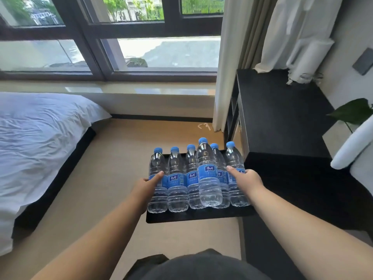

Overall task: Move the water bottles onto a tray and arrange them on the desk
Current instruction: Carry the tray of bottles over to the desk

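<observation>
Your left grip point(148, 183) clasps the tray point(201, 216) at its 9 o'clock edge, and your right grip point(247, 178) clasps it at 3 o'clock. Each thumb lies over an outer bottle; the fingers are hidden, presumably curled under the tray. Between the grips five bottles point(177, 178) lie side by side, caps toward 12 o'clock, and a top bottle point(207, 178) rides on two of them. That one is your risk: neither thumb pins it, so it could roll off if the tray tips or stops short. The tray hangs over the floor point(125, 158), not yet on the counter point(282, 118), which lies just beyond at 1 o'clock. Clip its near corner swinging over and the row may slide.
</observation>
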Demonstrator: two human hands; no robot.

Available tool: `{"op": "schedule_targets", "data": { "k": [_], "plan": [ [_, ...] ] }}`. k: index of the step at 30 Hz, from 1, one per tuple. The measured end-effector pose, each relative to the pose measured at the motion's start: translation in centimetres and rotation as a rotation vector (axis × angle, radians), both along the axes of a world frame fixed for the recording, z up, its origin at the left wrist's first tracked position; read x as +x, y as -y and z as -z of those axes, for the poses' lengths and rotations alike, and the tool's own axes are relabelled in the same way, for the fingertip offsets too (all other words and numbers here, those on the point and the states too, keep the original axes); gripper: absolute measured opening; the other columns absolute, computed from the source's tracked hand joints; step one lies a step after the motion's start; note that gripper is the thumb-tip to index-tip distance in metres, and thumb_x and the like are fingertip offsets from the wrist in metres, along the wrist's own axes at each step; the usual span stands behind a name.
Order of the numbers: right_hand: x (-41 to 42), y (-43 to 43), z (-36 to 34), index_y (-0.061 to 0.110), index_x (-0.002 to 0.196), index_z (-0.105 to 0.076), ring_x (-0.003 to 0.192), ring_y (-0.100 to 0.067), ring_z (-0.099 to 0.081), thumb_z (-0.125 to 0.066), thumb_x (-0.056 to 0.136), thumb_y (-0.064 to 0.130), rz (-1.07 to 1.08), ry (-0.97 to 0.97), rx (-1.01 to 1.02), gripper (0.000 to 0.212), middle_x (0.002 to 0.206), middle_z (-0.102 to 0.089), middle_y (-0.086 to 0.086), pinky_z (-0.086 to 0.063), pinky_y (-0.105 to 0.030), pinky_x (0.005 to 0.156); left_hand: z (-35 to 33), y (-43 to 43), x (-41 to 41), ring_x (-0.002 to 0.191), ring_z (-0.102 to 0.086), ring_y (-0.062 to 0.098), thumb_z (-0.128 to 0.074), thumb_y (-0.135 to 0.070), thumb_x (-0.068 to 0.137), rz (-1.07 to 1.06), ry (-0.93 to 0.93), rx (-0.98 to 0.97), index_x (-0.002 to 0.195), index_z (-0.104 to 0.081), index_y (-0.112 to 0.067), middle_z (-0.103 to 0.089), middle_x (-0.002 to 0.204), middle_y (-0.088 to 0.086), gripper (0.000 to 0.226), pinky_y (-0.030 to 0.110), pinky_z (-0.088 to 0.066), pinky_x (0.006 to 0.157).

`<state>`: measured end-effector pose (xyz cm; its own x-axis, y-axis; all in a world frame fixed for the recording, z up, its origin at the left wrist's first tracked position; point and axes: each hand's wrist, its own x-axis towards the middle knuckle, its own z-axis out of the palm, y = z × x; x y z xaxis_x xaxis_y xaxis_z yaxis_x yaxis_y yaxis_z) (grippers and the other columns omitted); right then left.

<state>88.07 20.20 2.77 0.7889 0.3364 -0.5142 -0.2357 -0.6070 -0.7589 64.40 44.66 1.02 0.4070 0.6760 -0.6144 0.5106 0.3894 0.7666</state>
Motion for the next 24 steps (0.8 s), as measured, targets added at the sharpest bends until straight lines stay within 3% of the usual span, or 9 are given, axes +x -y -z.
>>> {"op": "schedule_targets", "data": {
  "k": [6,13,19,21,24],
  "plan": [
    [4.0,-3.5,0.8,0.005,0.100,-0.074,0.081,-0.031,-0.073,-0.074,0.087,0.063,0.000,-0.016,-0.017,0.059,0.095,-0.078,-0.019,-0.060,-0.043,0.076,0.1,-3.4,3.7,0.085,-0.078,0.039,-0.083,-0.055,0.079,0.010,-0.011,0.000,0.112,-0.069,-0.004,-0.078,0.099,0.020,0.062,0.059,-0.062,0.083],
    [9.1,-10.5,1.1,0.011,0.110,-0.067,0.091,-0.030,-0.072,-0.073,0.085,0.066,0.028,0.002,-0.025,0.061,0.101,-0.074,-0.010,-0.061,-0.049,0.088,0.9,-11.0,9.4,0.084,-0.078,0.037,-0.084,-0.057,0.078,0.039,-0.019,-0.007,0.112,-0.067,-0.005,-0.079,0.098,0.019,0.064,0.056,-0.063,0.082],
    [13.1,-18.2,1.3,0.014,0.109,-0.065,0.091,-0.030,-0.073,-0.073,0.084,0.067,0.138,-0.014,-0.019,0.059,0.100,-0.075,-0.008,-0.060,-0.052,0.091,0.1,-19.9,15.7,0.076,-0.079,0.035,-0.083,-0.048,0.083,0.068,0.025,-0.016,0.111,-0.065,-0.002,-0.078,0.095,0.021,0.057,0.044,-0.063,0.061],
    [14.1,-20.8,1.3,0.017,0.105,-0.064,0.088,-0.028,-0.073,-0.073,0.085,0.067,0.169,-0.014,-0.024,0.055,0.096,-0.075,-0.005,-0.060,-0.050,0.088,-0.6,-22.7,17.3,0.075,-0.079,0.032,-0.081,-0.048,0.085,0.098,0.023,-0.002,0.111,-0.065,-0.003,-0.077,0.096,0.019,0.054,0.040,-0.062,0.059],
    [15.3,-24.7,1.2,0.017,0.099,-0.067,0.084,-0.027,-0.074,-0.074,0.085,0.064,0.207,-0.008,0.007,0.050,0.090,-0.077,-0.004,-0.057,-0.038,0.071,-1.4,-26.9,19.1,0.078,-0.077,0.028,-0.079,-0.049,0.087,0.142,0.002,0.037,0.111,-0.064,-0.005,-0.076,0.098,0.016,0.052,0.033,-0.057,0.056]
  ]
}}
